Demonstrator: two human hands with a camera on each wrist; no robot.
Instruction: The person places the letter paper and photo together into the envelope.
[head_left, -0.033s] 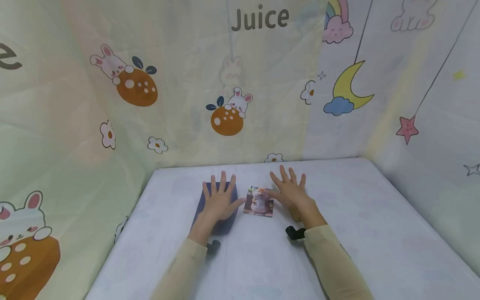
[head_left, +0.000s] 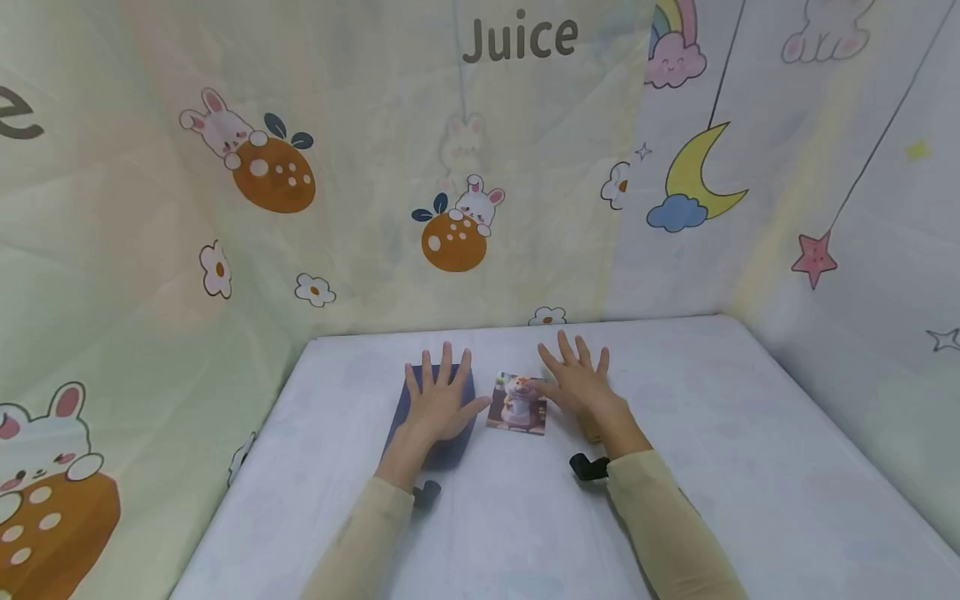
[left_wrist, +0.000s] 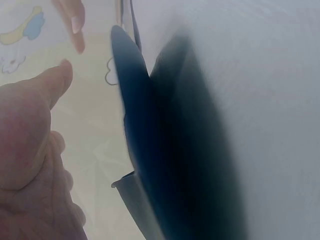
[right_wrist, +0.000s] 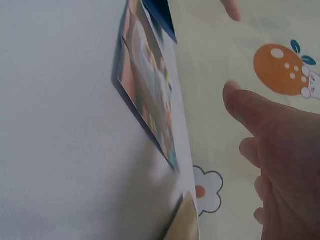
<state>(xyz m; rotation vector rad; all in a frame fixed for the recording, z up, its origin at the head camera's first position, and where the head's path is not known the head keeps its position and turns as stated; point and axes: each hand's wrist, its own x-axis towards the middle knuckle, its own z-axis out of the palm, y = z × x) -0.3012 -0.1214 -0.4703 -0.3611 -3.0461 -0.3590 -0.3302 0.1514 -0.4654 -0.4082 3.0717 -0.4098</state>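
Note:
My left hand (head_left: pixel 437 408), fingers spread and straight, hovers palm down over a dark blue flat, folder-like thing (head_left: pixel 450 454). In the left wrist view this blue thing (left_wrist: pixel 155 145) has raised edges, with a gap between the palm and it. A square picture card (head_left: pixel 517 410) with a cartoon animal in white lies between the hands. My right hand (head_left: pixel 588 393) is spread too, its thumb overlapping the card's right edge in the head view. Beneath that palm, mostly hidden, is a tan thing (head_left: pixel 592 430); the right wrist view shows only its pale tip (right_wrist: pixel 186 222).
A white cloth covers the table (head_left: pixel 510 533). Printed fabric walls (head_left: pixel 360 167) with bunnies, oranges and flowers rise at the back and both sides. A small black device (head_left: pixel 588 467) is on the right wrist, another (head_left: pixel 427 494) on the left.
My right hand has shifted very slightly to the left. The left hand, the card and the blue thing stay where they were.

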